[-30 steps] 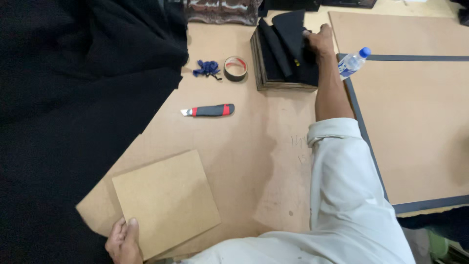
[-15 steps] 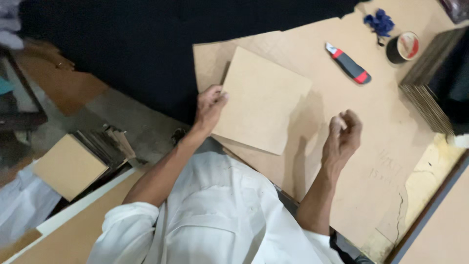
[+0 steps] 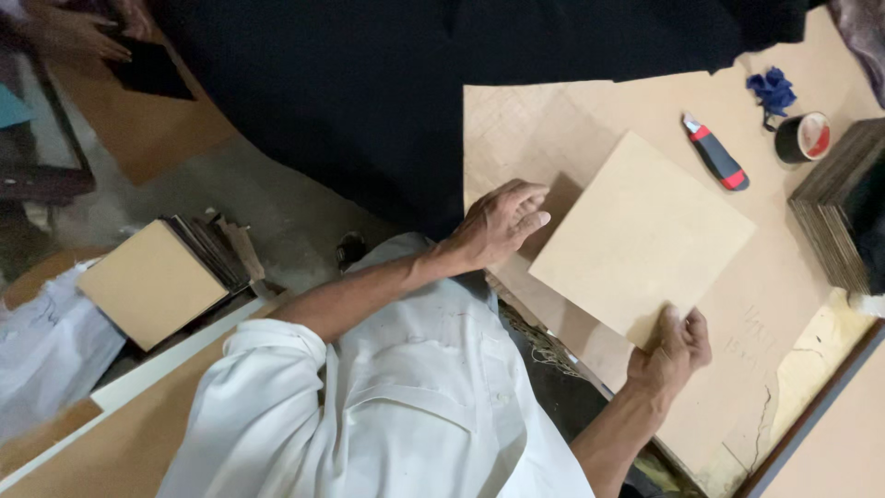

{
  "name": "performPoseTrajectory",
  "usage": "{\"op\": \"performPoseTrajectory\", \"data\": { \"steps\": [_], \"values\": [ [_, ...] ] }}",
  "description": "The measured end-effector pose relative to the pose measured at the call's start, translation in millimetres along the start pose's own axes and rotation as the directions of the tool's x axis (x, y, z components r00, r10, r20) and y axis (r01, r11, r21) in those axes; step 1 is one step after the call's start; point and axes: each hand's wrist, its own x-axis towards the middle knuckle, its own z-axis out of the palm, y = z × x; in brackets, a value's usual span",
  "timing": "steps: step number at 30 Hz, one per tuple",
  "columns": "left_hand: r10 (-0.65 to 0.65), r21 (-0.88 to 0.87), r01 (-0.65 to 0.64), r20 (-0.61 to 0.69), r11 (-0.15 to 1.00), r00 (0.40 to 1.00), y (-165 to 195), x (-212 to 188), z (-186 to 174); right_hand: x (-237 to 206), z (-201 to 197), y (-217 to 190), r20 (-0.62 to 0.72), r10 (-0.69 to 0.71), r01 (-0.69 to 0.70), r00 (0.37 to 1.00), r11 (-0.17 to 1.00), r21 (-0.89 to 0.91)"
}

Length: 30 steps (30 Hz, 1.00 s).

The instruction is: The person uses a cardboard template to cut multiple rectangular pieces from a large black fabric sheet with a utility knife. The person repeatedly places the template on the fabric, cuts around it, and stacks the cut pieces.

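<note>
A square tan board, flat and smooth w/ crisp edges, is laid at an angle on a larger brown sheet that covers the work surface. Its near corner is gripped by the right hand, fingers curled shut over the edge. The left hand is rested just beside the board's left corner, fingers loosely extended & flat, nothing grasped. Open sheet is left beyond the board's far edge, up to a red-and-black utility knife, which lies apart from the board. Further right a tape roll and a blue crumpled scrap are seen, near a stack of thin boards at the right edge. The big sheet's near-right corner is cracked and peeling. Black cloth is spread along the far side. At lower left, a second tan square is propped on dark panels, well apart.
</note>
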Motion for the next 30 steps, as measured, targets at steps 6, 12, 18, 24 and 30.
{"op": "performPoseTrajectory", "data": {
  "steps": [6,12,18,24,30],
  "values": [
    [0.155,0.573,-0.146,0.034,0.807,0.987,-35.6,64.1,-54.2,-22.4,-11.1,16.3,-0.050,0.008,-0.008,0.999,1.000,0.012],
    [0.433,0.702,-0.346,0.060,0.623,0.899,-47.5,166.5,-20.0,-12.8,-27.1,13.8,-0.067,-0.023,0.027,0.998,0.998,0.056],
    [0.284,0.773,-0.387,0.275,0.502,0.918,-26.4,234.3,18.0,-29.1,-49.1,-11.8,-0.196,-0.033,0.048,0.980,0.996,0.070],
    [0.260,0.730,-0.452,0.369,0.513,0.892,-10.5,295.5,70.2,-46.2,-90.3,-17.1,-0.308,-0.029,0.044,0.951,0.998,0.040],
    [0.325,0.880,-0.397,0.307,0.261,0.894,-14.9,347.9,94.5,-43.0,-137.7,-9.3,-0.357,0.000,0.013,0.934,0.999,0.033]
  ]
}}
